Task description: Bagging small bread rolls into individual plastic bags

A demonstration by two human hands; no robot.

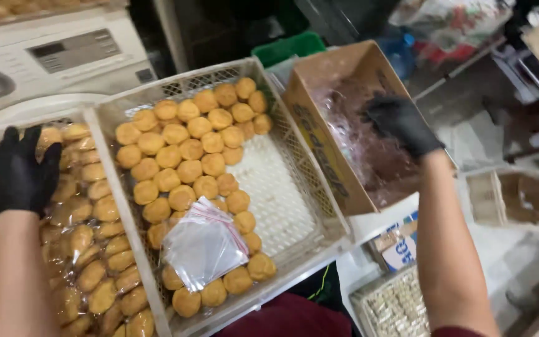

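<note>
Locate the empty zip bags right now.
In the head view, the stack of clear zip bags lies on top of the round golden pastries at the near end of the white plastic crate, between the two gloved hands, touched by neither.

A white table (369,228) carried a pale plastic crate (319,200) of round golden pastries (182,168), beside it a cardboard box (338,162) lined with clear plastic, and at the left bagged pastries (95,249) in rows.
</note>
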